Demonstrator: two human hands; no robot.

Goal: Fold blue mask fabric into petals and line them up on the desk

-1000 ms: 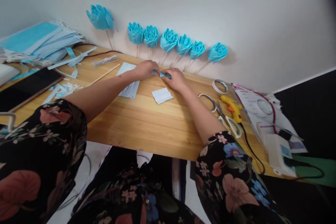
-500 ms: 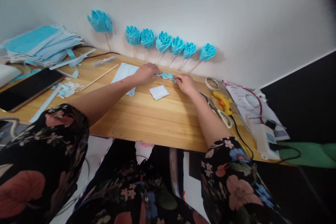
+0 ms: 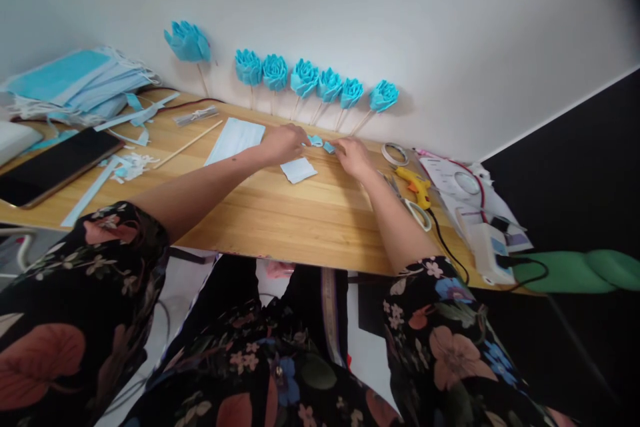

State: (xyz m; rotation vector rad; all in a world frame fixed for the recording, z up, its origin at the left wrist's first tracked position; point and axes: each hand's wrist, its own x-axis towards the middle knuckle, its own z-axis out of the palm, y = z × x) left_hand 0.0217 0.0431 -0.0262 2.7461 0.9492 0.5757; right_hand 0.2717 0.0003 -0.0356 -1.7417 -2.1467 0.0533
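Observation:
Small folded blue mask-fabric pieces (image 3: pixel 315 141) lie in a short row on the wooden table, between my two hands. My left hand (image 3: pixel 286 144) has its fingers bent together at the left end of the row, the tips against a blue piece. At the right end, my right hand (image 3: pixel 354 156) pinches down at the edge of another blue piece (image 3: pixel 329 147). The fingertips partly hide what they grip. A small pale cut rectangle (image 3: pixel 299 170) lies just in front of the left hand, and a larger flat mask sheet (image 3: pixel 236 140) is partly beneath that forearm.
Several blue fabric flowers on sticks (image 3: pixel 305 79) lean against the wall. At left are stacked masks (image 3: pixel 70 80), a phone (image 3: pixel 60 167), scraps (image 3: pixel 131 167) and a stick (image 3: pixel 189 144). At right are a tape roll (image 3: pixel 395 153), a yellow glue gun (image 3: pixel 415 185), scissors (image 3: pixel 417 215) and a power strip (image 3: pixel 491 253).
The row of blue pieces between my hands now shows a gap, with its parts separated. My hands remain at the row's two ends. The whole view has shifted slightly.

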